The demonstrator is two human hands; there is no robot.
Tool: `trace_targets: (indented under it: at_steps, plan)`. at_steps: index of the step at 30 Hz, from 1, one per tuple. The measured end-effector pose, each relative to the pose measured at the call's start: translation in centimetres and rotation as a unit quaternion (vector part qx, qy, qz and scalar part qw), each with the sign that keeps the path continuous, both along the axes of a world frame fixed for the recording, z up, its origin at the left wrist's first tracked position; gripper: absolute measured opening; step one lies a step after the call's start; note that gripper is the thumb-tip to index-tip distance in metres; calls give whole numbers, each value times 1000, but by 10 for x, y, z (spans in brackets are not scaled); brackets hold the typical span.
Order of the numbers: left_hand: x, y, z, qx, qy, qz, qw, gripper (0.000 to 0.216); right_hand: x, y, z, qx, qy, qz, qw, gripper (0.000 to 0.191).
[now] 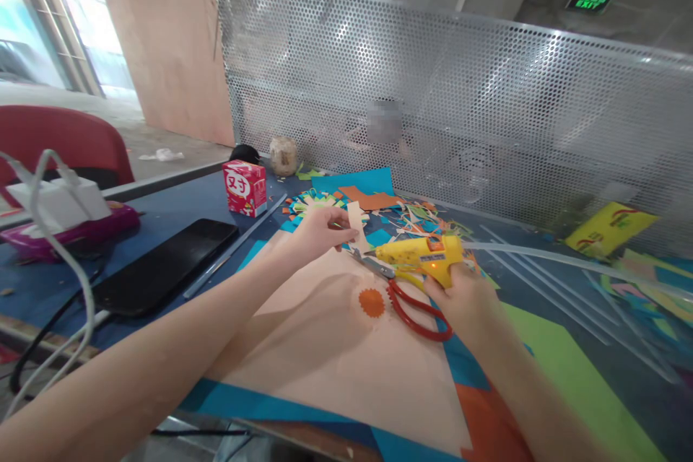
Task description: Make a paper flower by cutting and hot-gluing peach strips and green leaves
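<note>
Between its thumb and fingers my left hand [323, 231] pinches a cream paper strip [356, 225], held upright above the table. My right hand [466, 296] grips a yellow hot glue gun [416, 251] by its handle, a long clear glue stick [541, 254] trailing from its back. The nozzle points left at the strip's lower end; whether it touches I cannot tell. Red-handled scissors [419, 317] lie below the gun on a cream paper sheet [325, 354], beside an orange scalloped paper disc [372, 302]. Behind my left hand sits a round fringed paper piece [311, 203], partly hidden.
A black phone [167, 263], a red-and-white box [244, 188] and a purple power strip [116, 220] with white plugs stand left. Paper scraps [416, 218] are strewn behind. Clear glue sticks [557, 292] and green paper [574, 368] lie right. A perforated metal screen [444, 94] borders the back.
</note>
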State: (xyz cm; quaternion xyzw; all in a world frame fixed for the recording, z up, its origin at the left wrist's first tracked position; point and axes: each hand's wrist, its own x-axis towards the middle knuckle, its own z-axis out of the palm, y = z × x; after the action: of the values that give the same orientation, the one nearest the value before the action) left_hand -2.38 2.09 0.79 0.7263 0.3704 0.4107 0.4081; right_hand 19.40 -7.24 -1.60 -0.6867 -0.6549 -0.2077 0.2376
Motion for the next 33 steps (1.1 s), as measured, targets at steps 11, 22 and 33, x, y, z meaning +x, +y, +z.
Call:
trace_targets:
  at_steps: [11, 22, 33]
  plan:
    - [-1, 1, 2, -9, 1, 5, 1000, 12, 1, 0, 2, -18, 6, -10, 1000, 11]
    - [-2, 1, 4, -62, -39, 4, 997, 12, 2, 2, 7, -18, 45, -40, 998, 20]
    - [-3, 3, 5, -64, -25, 32, 997, 13, 3, 0, 26, -189, 105, -246, 945, 50]
